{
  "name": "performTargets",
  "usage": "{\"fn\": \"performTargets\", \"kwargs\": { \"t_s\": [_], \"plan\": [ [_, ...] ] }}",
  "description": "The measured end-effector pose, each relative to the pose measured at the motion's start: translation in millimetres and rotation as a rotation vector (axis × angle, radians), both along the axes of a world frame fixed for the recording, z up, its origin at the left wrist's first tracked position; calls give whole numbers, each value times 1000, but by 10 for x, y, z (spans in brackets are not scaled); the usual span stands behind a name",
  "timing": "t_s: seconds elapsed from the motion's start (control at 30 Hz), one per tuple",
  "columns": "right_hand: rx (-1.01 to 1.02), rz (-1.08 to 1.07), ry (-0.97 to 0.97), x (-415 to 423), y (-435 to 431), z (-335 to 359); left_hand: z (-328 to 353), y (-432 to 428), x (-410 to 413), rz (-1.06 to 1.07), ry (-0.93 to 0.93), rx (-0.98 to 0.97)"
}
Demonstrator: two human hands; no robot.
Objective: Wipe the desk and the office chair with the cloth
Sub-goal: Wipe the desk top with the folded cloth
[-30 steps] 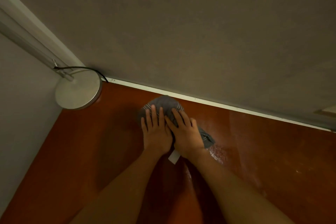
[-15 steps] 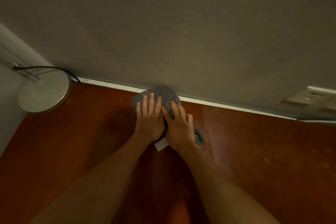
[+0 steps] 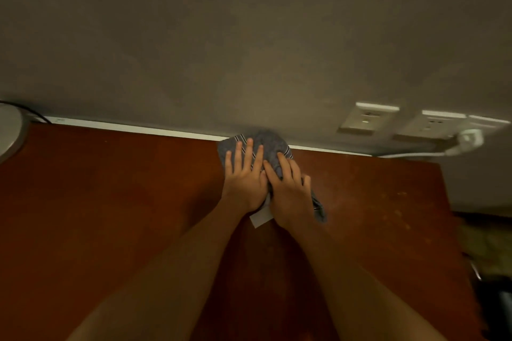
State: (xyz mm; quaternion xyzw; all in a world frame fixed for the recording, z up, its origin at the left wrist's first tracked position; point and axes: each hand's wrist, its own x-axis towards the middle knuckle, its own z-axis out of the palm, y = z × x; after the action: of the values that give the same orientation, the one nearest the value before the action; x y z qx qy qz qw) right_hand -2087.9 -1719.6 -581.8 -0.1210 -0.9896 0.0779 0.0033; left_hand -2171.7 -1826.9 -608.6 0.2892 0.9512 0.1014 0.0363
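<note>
Head view: a grey cloth (image 3: 270, 147) with thin dark-and-white stripes near its edge lies bunched on the reddish-brown bench (image 3: 110, 202), its far side touching the white strip (image 3: 133, 128) where the bench meets the grey wall (image 3: 249, 36). A white tag (image 3: 260, 216) projects from the cloth's near edge, and a grey fold trails out to the right beneath the wrist. The left hand (image 3: 243, 177) lies flat on the cloth, fingers spread and extended, pressing rather than gripping. The right hand (image 3: 291, 191) lies beside it, touching it, palm down on the cloth; its fingers appear loosely curved over the fabric, though dim light makes any grip uncertain. Two wall sockets (image 3: 368, 119) sit to the right, one with a white plug (image 3: 468, 138). A round lamp base (image 3: 8, 130) shows at the left edge.
</note>
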Motion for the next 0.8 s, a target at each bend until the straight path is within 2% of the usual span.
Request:
{"fn": "performTargets", "kwargs": {
  "t_s": [0.53, 0.8],
  "plan": [
    [29, -189, 126, 1528, 1912, -10, 82, 2158, 1330, -194, -58, -7],
    [0, -315, 64, 2001, 2390, -9, 125, 2767, 1723, -327, -80, -93]
  ]
}}
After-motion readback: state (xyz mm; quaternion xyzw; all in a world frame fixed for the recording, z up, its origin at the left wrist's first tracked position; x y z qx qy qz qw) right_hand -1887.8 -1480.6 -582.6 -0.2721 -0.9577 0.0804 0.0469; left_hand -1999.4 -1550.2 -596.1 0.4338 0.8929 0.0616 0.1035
